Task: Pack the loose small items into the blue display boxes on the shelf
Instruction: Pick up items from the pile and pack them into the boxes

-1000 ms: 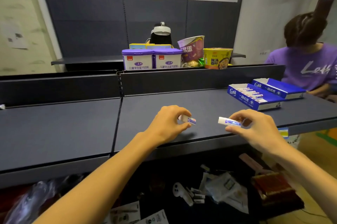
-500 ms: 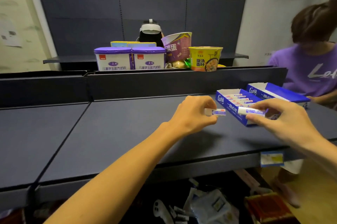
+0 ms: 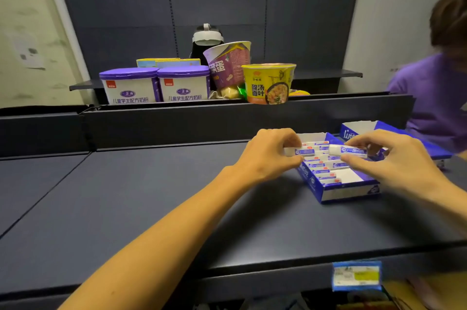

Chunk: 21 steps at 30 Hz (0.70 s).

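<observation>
An open blue display box (image 3: pixel 346 192) lies on the dark shelf (image 3: pixel 151 208), partly filled with rows of small white and blue items. My left hand (image 3: pixel 267 155) pinches one small white and blue item (image 3: pixel 304 151) over the box's left side. My right hand (image 3: pixel 394 160) pinches another small item (image 3: pixel 350 150) over the box's middle. The two items lie end to end just above the packed rows. A second blue display box (image 3: pixel 358 130) sits behind, mostly hidden by my right hand.
Two purple-lidded tubs (image 3: pixel 156 84), a purple cup (image 3: pixel 227 64) and a yellow noodle bowl (image 3: pixel 269 83) stand on the shelf behind a low divider. A person in a purple shirt (image 3: pixel 434 97) sits at the right. A price tag (image 3: pixel 356 275) hangs on the shelf's front edge.
Both hands have carried their items forward and to the right, from near the shelf's front edge to over the open box. The view has moved closer to the box.
</observation>
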Available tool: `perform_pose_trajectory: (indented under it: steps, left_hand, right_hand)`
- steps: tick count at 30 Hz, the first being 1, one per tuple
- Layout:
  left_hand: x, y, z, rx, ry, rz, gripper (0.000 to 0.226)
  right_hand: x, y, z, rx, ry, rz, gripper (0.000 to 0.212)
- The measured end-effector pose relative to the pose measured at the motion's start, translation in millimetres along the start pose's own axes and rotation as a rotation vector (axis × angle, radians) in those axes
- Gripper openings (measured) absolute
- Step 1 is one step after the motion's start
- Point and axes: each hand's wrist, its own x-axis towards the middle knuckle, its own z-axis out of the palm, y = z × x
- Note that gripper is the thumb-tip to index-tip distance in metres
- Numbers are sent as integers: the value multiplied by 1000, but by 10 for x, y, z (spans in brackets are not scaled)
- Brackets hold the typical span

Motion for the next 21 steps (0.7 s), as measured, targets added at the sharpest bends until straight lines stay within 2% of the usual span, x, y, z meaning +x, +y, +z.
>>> perform_pose_trajectory:
  steps: [8,16,21]
  left_hand:
    - [286,305,383,-23,153,-107,24]
    - [244,436,600,31,181,-210,25]
    - [187,374,541,52,171,-255,25]
  right_hand:
    - [209,573,-198,62,-60,-68,24]
    - [318,715,-156,182,-104,-42,29]
    - [300,741,-141,141,-183,-45,32]
